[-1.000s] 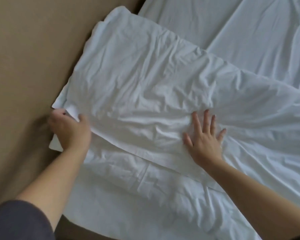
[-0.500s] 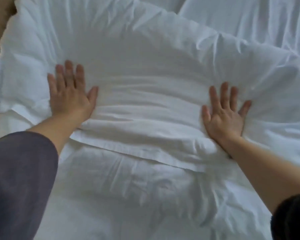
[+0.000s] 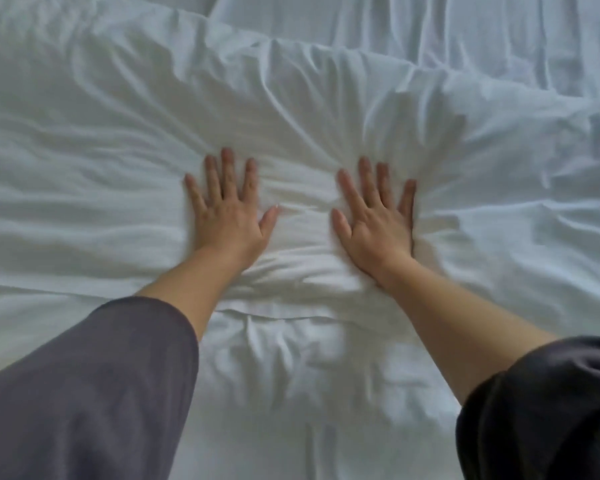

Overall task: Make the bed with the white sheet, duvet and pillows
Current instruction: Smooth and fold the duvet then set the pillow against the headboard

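Your left hand [image 3: 227, 216] and right hand [image 3: 378, 221] press flat, fingers spread, side by side near the middle of the white pillow [image 3: 118, 140], creases fanning outward. Beyond its far edge lies white bedding [image 3: 465, 36].

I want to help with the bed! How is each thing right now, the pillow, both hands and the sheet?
pillow: crumpled, dented in the middle under both hands.
left hand: flat, fingers spread, pressing on the pillow.
right hand: flat, fingers spread, pressing on the pillow.
sheet: spread behind the pillow, creased.
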{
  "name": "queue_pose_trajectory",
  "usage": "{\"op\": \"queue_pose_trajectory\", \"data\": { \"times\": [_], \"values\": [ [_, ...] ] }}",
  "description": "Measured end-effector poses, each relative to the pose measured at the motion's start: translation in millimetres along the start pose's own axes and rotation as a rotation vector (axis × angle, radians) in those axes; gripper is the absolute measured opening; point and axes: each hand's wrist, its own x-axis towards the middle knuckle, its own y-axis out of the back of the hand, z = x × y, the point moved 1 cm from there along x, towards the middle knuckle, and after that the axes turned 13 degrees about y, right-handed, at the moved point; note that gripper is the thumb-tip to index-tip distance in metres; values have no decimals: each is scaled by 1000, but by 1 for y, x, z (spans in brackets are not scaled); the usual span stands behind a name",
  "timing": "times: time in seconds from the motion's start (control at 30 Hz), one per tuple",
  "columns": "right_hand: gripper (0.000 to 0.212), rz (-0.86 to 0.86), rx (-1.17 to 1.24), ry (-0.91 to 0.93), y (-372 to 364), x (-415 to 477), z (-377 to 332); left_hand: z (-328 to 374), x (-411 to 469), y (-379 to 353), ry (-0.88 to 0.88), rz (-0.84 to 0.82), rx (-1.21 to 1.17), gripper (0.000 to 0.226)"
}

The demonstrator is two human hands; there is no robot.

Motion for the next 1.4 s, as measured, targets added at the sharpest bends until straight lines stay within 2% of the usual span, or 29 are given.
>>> {"op": "queue_pose_trajectory", "data": {
  "times": [0.17,0.33,0.43,0.57,0.63,0.7,0.8,0.93,1.07,1.23,1.27,1.33,1.4],
  "values": [
    [67,11,-6,-56,-13,-59,92,88,-27,-7,-62,-17,26,80],
    [66,8,7,-70,-18,-106,174,206,-78,-18,-162,-41,4,79],
    [65,-32,3,-151,-17,-145,239,265,-113,-27,-183,-91,13,78],
    [66,-240,-61,-399,-8,-227,334,294,-151,-27,-114,-224,72,74],
    [67,-340,-61,-430,3,-262,357,298,-163,-18,-106,-294,130,73],
    [66,-360,-36,-382,12,-277,359,303,-170,-4,-111,-342,146,73],
    [64,-299,49,-354,23,-267,350,317,-176,15,-168,-372,137,71],
    [63,-166,78,-157,32,-244,345,346,-181,28,-249,-311,114,70],
    [62,-126,21,6,24,-219,370,379,-172,30,-263,-238,101,70],
    [65,-114,-76,137,4,-212,426,421,-150,15,-131,-170,67,75],
    [66,-100,-61,124,-11,-225,470,466,-155,-5,-117,-139,77,76],
    [68,-66,-59,81,-19,-235,498,496,-154,-12,-119,-72,76,79],
    [70,-72,-40,1,-32,-269,561,572,-173,-31,-170,-73,76,80]
  ]
}}
